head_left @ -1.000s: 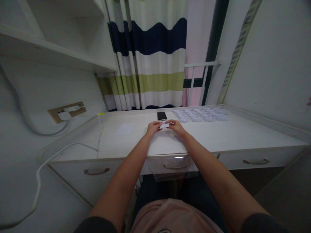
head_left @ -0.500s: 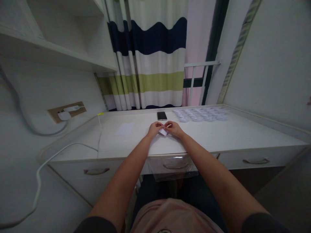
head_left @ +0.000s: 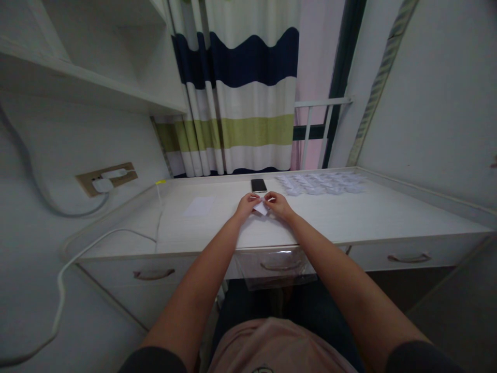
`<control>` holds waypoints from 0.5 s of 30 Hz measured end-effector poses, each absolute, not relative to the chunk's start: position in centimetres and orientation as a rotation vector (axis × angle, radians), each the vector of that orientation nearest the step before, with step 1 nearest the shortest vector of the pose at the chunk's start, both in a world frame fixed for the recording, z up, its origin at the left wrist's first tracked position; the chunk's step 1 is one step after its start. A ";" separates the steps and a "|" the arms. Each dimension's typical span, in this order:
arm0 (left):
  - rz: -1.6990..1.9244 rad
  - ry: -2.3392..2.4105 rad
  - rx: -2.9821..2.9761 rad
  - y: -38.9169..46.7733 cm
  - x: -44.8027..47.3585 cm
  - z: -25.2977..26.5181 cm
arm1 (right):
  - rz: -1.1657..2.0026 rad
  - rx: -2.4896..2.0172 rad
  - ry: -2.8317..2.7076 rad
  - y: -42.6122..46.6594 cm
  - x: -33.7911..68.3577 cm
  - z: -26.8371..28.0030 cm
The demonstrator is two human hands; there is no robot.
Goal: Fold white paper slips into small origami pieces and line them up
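Observation:
Between my hands is a small piece of folded white paper (head_left: pixel 261 208), held just above the desk. My left hand (head_left: pixel 247 205) pinches its left side with closed fingers. On the other side, my right hand (head_left: pixel 278 204) grips the upper right edge between thumb and fingers. The exact folds are too small to make out. Just beyond my fingertips a black phone (head_left: pixel 258 185) lies flat. Several folded white paper pieces (head_left: pixel 320 184) sit in rows at the back right.
A flat white sheet stack (head_left: pixel 199 206) lies left on the white desk (head_left: pixel 368 212). A white cable (head_left: pixel 116 231) crosses the desk's left end. Clear plastic (head_left: pixel 272 280) hangs over the middle drawer. A shelf (head_left: pixel 97 88) juts out at upper left.
The folded paper has tilted slightly, showing more of its face between my hands. My fingers have shifted a little; everything else stays put.

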State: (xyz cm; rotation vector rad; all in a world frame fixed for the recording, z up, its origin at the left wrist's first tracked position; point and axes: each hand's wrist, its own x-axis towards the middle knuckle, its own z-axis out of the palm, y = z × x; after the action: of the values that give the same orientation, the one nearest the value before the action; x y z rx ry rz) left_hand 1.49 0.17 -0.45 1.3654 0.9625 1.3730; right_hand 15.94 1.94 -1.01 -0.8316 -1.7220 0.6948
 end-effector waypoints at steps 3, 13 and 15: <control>1.387 0.931 1.338 0.0 1.6 -0.3 | 0.742 -0.816 -1.696 2.2 16.0 -1.0; 1.376 0.959 1.359 0.4 1.3 -0.6 | 0.672 -0.758 -1.734 2.0 15.7 -1.2; 1.378 0.966 1.369 0.5 1.4 -0.7 | 0.656 -0.768 -1.744 1.9 15.6 -1.1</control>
State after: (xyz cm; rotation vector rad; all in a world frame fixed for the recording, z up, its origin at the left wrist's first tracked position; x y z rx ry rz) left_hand 1.35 0.52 -0.67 1.3689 0.9658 1.3784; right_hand 15.63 1.87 -1.12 -0.7680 -1.7444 0.6557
